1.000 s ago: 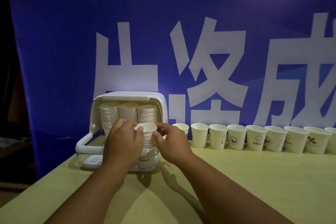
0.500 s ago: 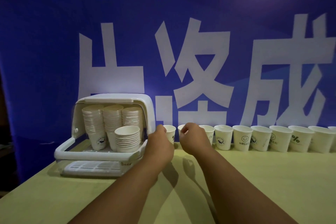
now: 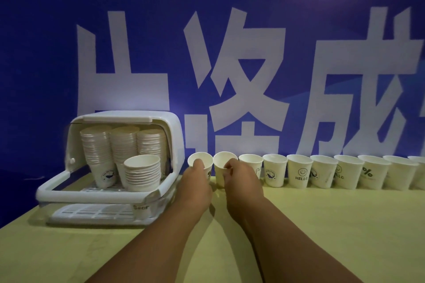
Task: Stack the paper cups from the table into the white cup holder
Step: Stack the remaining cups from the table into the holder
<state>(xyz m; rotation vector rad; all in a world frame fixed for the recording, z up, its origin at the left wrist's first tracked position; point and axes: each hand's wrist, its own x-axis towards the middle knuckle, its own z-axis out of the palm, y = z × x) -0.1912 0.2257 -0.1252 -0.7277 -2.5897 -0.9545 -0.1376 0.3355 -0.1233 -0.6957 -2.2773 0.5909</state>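
1. Head view, the change: a second ago both hands were settling a cup onto the short stack (image 3: 142,173) at the front of the white cup holder (image 3: 176,132). They are now reaching rightwards to the row of cups (image 3: 299,173) standing on the surface (image 3: 333,232).
2. Head view, the grip: the left hand (image 3: 195,182) is closing round the first cup (image 3: 199,159), thumb on its rim. The right hand (image 3: 240,179) is pinching the second cup (image 3: 223,160) at its rim. Both cups are tipping slightly.
3. Head view, the meaning: one placement seems finished and a fresh pick-up is starting, two cups at once. Many cups are still waiting.
4. Head view, hard to see:
   - The fingers behind both cups are hidden.
   - Whether either cup is lifting off the surface is unclear.
   - The row is running out of frame at the right.
   - The tall stacks (image 3: 124,145) are hiding the holder's back.
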